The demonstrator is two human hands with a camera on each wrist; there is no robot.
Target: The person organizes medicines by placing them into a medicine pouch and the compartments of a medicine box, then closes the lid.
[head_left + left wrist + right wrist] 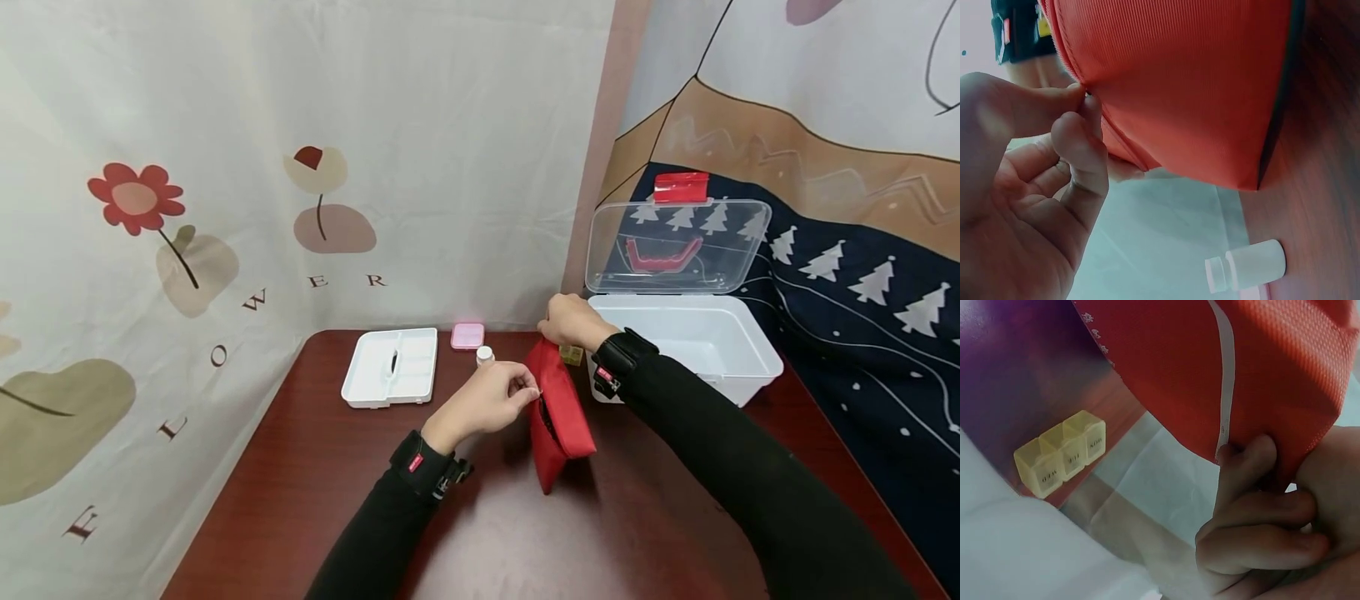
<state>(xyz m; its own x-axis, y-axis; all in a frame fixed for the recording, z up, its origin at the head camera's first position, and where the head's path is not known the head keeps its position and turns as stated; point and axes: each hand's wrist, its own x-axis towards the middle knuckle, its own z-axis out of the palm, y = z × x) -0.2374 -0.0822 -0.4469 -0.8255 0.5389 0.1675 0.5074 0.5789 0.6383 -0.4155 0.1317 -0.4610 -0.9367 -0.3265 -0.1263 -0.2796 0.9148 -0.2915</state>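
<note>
A red zippered pouch stands on edge over the table, its zipper side turned left with a dark gap showing along part of it. My left hand pinches the zipper pull between thumb and forefinger; in the left wrist view the fingertips sit right at the zipper line. At the pouch's far top end, my right hand grips the red fabric. In the right wrist view its curled fingers hold the corner beside a pale stripe. What the pouch contains is hidden.
Left of the pouch lies a white compartment case. A small pink box and a white bottle stand near the wall. A yellow pill organizer sits beside an open white bin with its clear lid raised.
</note>
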